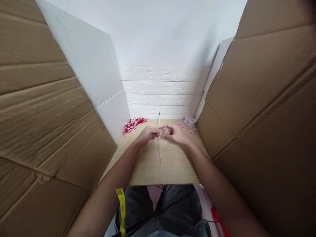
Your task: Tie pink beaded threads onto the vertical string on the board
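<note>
In the head view, the left hand (150,133) and the right hand (174,133) meet over the far half of the wooden desk (145,168). The pale cord (160,154) runs from the small hook (159,114) at the far wall (170,89), between the hands, to the near edge of the desk. The left grip is closed, thumb and finger clamped on the cord. The right forefinger stretches left to the left fingertips, apart from its own thumb, while the other fingers curl; whether they pinch any strand, I cannot tell. A thin loop of the cord shows between the hands.

At the far left of the desk lies a tangle of red and white cords (134,125). At the far right are pink cords (188,127), with small translucent cups (192,122) just beside them. Cardboard sheets stand left (49,108) and right (261,98) of the desk. Near the bottom, a yellow strip (121,210) hangs beside the left forearm, over dark trousers (177,204).
</note>
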`<state>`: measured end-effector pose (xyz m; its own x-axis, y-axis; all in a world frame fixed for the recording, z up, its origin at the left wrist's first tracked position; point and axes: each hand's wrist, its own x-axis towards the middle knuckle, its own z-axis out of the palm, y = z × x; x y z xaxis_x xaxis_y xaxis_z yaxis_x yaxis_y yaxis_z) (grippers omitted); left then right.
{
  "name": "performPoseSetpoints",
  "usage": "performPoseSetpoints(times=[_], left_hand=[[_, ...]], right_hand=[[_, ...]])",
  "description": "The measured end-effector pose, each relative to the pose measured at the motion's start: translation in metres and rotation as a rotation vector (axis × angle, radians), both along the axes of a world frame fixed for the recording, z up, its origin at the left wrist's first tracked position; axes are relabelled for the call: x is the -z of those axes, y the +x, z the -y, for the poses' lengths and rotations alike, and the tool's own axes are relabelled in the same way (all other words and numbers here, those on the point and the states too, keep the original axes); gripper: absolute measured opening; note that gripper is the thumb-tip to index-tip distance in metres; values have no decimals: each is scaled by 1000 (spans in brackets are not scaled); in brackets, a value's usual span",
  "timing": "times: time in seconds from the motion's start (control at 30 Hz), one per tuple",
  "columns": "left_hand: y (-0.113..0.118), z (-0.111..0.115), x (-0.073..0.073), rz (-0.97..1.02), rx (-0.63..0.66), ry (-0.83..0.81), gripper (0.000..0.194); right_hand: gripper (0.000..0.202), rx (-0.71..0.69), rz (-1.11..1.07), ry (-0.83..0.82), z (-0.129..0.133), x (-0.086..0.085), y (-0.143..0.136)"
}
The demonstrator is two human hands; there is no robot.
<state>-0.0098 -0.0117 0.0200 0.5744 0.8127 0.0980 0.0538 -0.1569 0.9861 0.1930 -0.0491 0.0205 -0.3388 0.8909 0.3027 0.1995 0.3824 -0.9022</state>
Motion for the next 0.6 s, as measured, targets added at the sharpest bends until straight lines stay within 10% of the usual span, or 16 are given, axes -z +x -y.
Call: performPoseSetpoints(times=[0.6], left_hand=[[-6,1,-3,26,35,-142,28]], right_hand=[[44,28,-35,-43,5,-7,5]])
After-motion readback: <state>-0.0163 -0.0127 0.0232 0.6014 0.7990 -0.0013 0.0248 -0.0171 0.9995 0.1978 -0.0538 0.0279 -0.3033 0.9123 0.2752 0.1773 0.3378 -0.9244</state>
